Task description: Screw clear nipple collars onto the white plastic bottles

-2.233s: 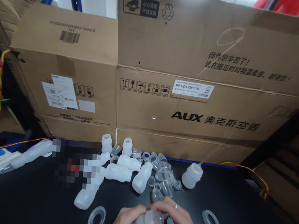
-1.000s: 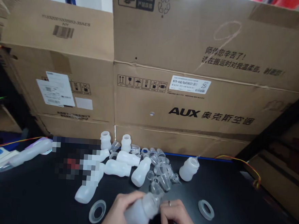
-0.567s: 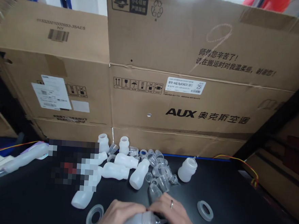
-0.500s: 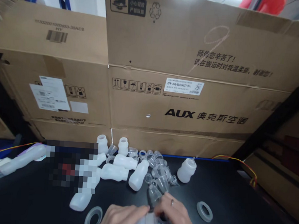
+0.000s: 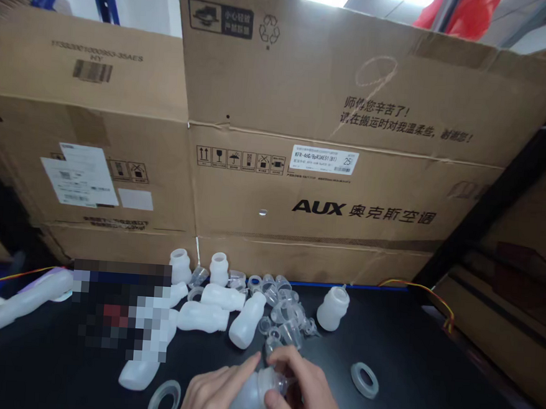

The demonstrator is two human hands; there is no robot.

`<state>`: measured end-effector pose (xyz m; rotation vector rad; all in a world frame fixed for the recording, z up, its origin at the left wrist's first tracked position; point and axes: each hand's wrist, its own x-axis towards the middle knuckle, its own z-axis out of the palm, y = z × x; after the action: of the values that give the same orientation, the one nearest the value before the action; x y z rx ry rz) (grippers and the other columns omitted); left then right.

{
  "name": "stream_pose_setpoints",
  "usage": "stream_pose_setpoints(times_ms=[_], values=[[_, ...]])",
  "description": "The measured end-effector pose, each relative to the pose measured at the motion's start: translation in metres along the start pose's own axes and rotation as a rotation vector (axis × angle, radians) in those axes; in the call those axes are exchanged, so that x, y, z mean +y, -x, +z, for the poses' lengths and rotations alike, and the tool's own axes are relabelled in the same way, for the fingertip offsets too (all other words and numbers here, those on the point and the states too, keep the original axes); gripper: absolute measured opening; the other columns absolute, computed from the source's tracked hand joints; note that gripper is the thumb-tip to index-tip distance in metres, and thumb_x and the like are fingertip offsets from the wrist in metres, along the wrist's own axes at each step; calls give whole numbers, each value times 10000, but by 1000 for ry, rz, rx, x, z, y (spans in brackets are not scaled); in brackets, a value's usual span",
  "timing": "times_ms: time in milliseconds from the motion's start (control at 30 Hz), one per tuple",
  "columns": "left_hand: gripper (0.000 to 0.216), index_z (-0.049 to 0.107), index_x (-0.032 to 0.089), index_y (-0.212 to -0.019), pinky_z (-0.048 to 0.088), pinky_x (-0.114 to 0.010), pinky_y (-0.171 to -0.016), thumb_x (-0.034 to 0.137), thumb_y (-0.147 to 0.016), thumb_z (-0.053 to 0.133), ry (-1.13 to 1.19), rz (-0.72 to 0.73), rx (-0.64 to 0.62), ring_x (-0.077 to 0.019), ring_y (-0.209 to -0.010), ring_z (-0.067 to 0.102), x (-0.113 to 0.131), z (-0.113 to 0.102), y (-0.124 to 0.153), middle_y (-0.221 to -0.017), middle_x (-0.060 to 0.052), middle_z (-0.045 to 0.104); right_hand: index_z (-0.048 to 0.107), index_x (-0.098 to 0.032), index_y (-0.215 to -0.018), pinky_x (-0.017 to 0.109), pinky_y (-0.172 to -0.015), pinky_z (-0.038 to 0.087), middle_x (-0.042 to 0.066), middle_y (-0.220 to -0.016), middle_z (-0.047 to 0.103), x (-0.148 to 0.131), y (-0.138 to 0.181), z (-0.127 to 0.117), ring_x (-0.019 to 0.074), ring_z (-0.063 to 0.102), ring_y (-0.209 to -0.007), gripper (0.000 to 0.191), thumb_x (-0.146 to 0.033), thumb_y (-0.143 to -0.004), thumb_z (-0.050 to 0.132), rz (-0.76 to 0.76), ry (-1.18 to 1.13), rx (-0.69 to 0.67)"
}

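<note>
Far L edge of black desk [image 5: 430, 365]: long white plastic item [image 5: 28, 296] lying flat, thin orange wire [image 5: 10, 275] running behind it. Pixelated patch just R of that, contents not readable.

L-centre: white bottle [image 5: 137, 372] on its side near front edge, translucent ring [image 5: 164, 401] flat on desk just R of it. Behind: cluster of white bottles [image 5: 226, 304], two upright against the cardboard, the rest lying down, some touching.

Centre front: left hand [image 5: 208, 396], grip wrapped around body of a frosted bottle [image 5: 246, 405], fingers closed on it, bottle tilted, neck pointing up-R. Bottle held above desk at bottom edge of view, lower part cut off. Right hand [image 5: 304, 393], grip pinching a clear nipple piece [image 5: 280, 382] at the bottle's neck, thumb & fingers pressed on it; exact seating on neck can't tell. Hands touching each other over the bottle.

Just behind hands: pile of clear nipple/cap parts [image 5: 286, 321], jumbled, touching.

R of pile: single squat white bottle [image 5: 332, 308], upright, apart from the rest. Further R & nearer: second translucent ring [image 5: 364, 380] flat on desk, well apart from hands.

Backdrop: large cardboard boxes [image 5: 303, 169] across full width, "AUX" print on the R one. Yellow-red wire [image 5: 435, 297] at far R desk edge
</note>
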<state>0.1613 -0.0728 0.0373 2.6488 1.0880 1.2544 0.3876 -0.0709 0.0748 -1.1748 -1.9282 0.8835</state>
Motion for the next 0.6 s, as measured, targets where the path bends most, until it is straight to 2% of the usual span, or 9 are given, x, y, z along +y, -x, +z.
stream_pose_setpoints(times_ms=[100,133,200,267,300,400,467,533,600], values=[[706,580,231,-1489,631,-268,-657,713,-1061,293,10,16,86,-205,-791,845,-1,8,0,-1039,-47,868,577,-236,-888,232,-534,310,-63,-658,460,-2,0,4,115,420,-555,272,-500,-948,591,-39,45,6],[673,568,206,-1498,618,-283,-665,652,-1092,270,-47,35,144,-205,-772,835,3,9,-2,-1029,-62,865,558,-238,-865,236,-539,304,-68,-643,430,-1,1,8,115,407,-554,251,-468,-966,565,-45,49,36],[513,545,138,-1513,587,-304,-722,417,-1133,343,-190,109,239,-204,-775,813,12,10,-10,-1044,-95,858,536,-242,-854,239,-548,315,-70,-640,413,2,2,17,121,404,-560,247,-447,-992,528,-48,17,117],[446,556,85,-1495,562,-312,-794,199,-1081,434,-274,160,292,-200,-809,789,19,7,-20,-1068,-115,851,536,-243,-860,238,-552,344,-65,-647,438,3,2,24,126,424,-566,267,-458,-1017,513,-35,-40,206],[447,576,75,-1474,555,-320,-841,149,-1047,464,-289,164,298,-207,-854,780,21,5,-24,-1086,-119,847,547,-241,-868,235,-547,361,-62,-644,457,4,1,26,129,440,-562,279,-470,-1024,518,-29,-63,244],[378,674,110,-1359,499,-414,-1049,171,-1027,504,-323,133,334,-271,-1108,726,22,2,-32,-1195,-143,821,621,-230,-977,220,-536,447,-36,-686,601,5,-3,21,140,560,-567,236,-462,-1013,592,-45,-69,354],[263,745,181,-1222,396,-472,-1191,206,-1012,588,-350,159,407,-269,-1209,669,24,7,-32,-1175,-115,821,646,-227,-1111,230,-615,542,8,-816,717,8,-5,11,172,685,-677,223,-407,-979,659,-111,-28,477],[145,779,266,-1091,318,-451,-1270,233,-995,676,-314,241,453,-210,-1170,666,29,19,-28,-1070,-27,832,627,-231,-1228,282,-742,603,56,-970,766,13,-7,-3,213,748,-836,315,-366,-952,696,-184,-10,626],[124,787,320,-1020,339,-355,-1268,273,-1025,673,-217,373,405,-136,-1057,691,35,39,-20,-1018,80,825,603,-235,-1288,340,-812,612,89,-1063,765,18,-10,-19,245,752,-940,399,-367,-933,728,-204,-42,768]])
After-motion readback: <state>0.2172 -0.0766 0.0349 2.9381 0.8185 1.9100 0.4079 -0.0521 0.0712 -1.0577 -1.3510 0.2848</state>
